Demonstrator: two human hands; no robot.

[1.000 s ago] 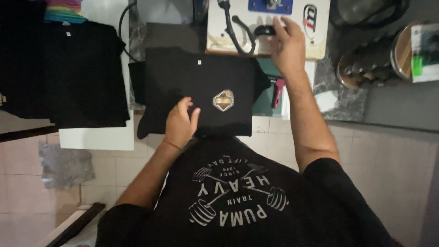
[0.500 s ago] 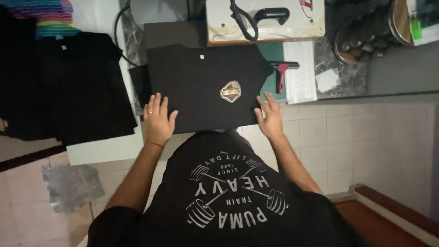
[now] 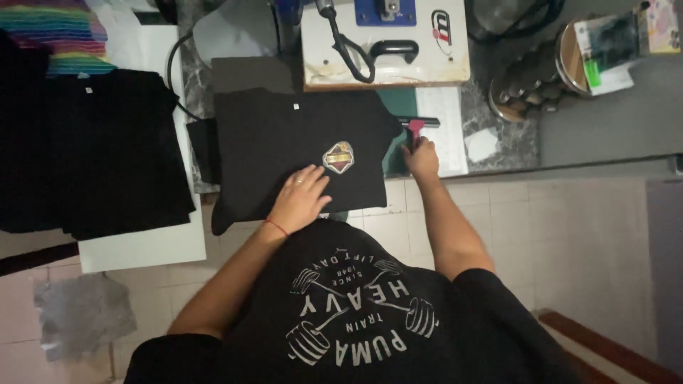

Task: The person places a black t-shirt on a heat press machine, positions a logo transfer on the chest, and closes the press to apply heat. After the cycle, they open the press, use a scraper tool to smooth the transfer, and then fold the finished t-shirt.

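Observation:
A black T-shirt lies spread on the lower plate of a heat press, with a small shield-shaped gold and red emblem on its chest. My left hand rests flat on the shirt just below and left of the emblem, fingers apart. My right hand is at the shirt's right edge, closed on the pink handle of a small squeegee-like tool that lies on the counter.
The white upper part of the heat press with a black handle sits behind the shirt. A stack of black shirts lies to the left, colourful striped fabric beyond it. Round tins and a box stand at right.
My right hand moved from the shirt's lower right edge up to the pink-handled tool and closed on it. My left hand slid right, toward the emblem.

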